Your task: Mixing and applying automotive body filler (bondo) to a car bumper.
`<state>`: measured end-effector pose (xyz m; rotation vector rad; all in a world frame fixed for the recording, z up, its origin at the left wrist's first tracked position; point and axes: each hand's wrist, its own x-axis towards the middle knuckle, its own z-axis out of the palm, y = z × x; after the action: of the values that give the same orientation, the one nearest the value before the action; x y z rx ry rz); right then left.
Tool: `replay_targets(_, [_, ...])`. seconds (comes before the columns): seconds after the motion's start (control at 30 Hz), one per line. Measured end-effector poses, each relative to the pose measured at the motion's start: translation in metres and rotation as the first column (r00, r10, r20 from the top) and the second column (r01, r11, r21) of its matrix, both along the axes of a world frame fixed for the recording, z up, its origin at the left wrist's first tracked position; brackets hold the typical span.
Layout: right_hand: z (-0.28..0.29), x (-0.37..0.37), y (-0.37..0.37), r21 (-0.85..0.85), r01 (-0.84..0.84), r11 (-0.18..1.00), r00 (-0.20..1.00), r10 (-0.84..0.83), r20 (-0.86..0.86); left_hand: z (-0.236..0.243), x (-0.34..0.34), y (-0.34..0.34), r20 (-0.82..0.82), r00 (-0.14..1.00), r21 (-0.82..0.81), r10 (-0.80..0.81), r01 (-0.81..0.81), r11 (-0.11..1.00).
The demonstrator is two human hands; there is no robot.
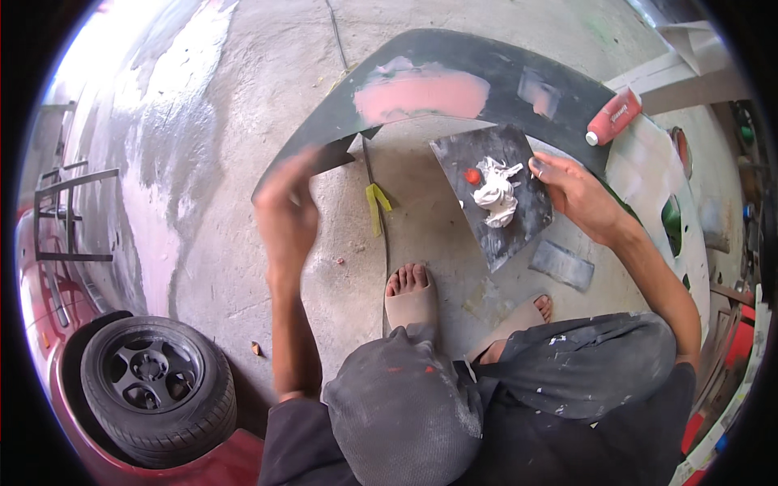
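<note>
My right hand (563,186) grips the right edge of a dark, smudged square board (506,239), thumb on top. On it sit a mound of white paste (496,194) and a small red dab (472,176). My left hand (285,206), blurred by motion, is closed at the near left part of a curved dark green-grey panel (413,53), beside a dark flat piece (332,158) that looks like a spreader in its fingers. The panel bears a broad pink patch (417,97) and a smaller pale patch.
A red bottle (613,117) lies at the panel's right end. A cable and yellow tape (375,206) cross the concrete floor (324,308). A grey pad (561,265) lies below the board. A tyre (150,389) in red bodywork and a metal frame (73,255) stand left.
</note>
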<state>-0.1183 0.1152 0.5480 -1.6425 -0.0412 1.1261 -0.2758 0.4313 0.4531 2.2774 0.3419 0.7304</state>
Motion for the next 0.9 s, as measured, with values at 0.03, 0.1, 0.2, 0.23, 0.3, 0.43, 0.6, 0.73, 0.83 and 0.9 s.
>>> replay_targets(0.03, [0.0, 0.002, 0.002, 0.062, -0.04, 0.997, 0.999, 0.042, -0.03, 0.016, 0.003, 0.008, -0.218, 0.954, 0.101, 0.208, -0.19, 0.977])
replay_targets(0.1, [-0.002, 0.0, 0.004, 0.057, -0.074, 0.996, 0.997, 0.075, -0.034, -0.006, 0.014, 0.024, -0.104, 0.937, 0.445, 0.335, -0.257, 0.858])
replay_targets(0.2, [0.002, 0.001, 0.006, -0.026, -0.088, 0.996, 0.996, 0.088, -0.008, -0.035, 0.016, -0.01, -0.179, 0.978, 0.456, 0.104, -0.011, 0.89])
replay_targets(0.23, [0.001, 0.001, 0.003, -0.099, -0.061, 0.993, 0.998, 0.062, 0.007, -0.022, 0.01, -0.028, -0.215, 0.975, 0.303, -0.058, 0.123, 0.945])
replay_targets(0.3, [0.0, 0.0, 0.003, -0.018, -0.059, 0.998, 0.998, 0.059, -0.003, -0.003, 0.006, -0.041, -0.104, 0.994, 0.419, -0.008, 0.052, 0.907])
replay_targets(0.43, [-0.002, 0.004, 0.0, 0.026, -0.058, 0.998, 0.997, 0.06, -0.046, -0.019, 0.022, -0.034, -0.07, 0.997, 0.49, 0.022, 0.015, 0.872])
replay_targets(0.6, [0.006, 0.001, 0.005, -0.065, -0.072, 0.995, 0.997, 0.072, -0.005, -0.042, 0.035, -0.023, -0.12, 0.992, 0.631, 0.048, 0.039, 0.775])
replay_targets(0.73, [0.003, 0.003, 0.003, 0.026, -0.077, 0.997, 0.997, 0.077, -0.015, -0.031, 0.05, -0.018, -0.154, 0.986, 0.59, 0.06, 0.042, 0.807])
replay_targets(0.83, [0.005, 0.004, 0.006, -0.033, -0.081, 0.996, 0.997, 0.081, -0.007, -0.045, 0.039, -0.03, -0.146, 0.988, 0.59, 0.058, 0.04, 0.806])
replay_targets(0.9, [0.003, 0.003, 0.009, -0.094, -0.09, 0.991, 0.996, 0.089, -0.009, -0.046, 0.042, -0.022, -0.136, 0.989, 0.62, 0.052, 0.044, 0.784])
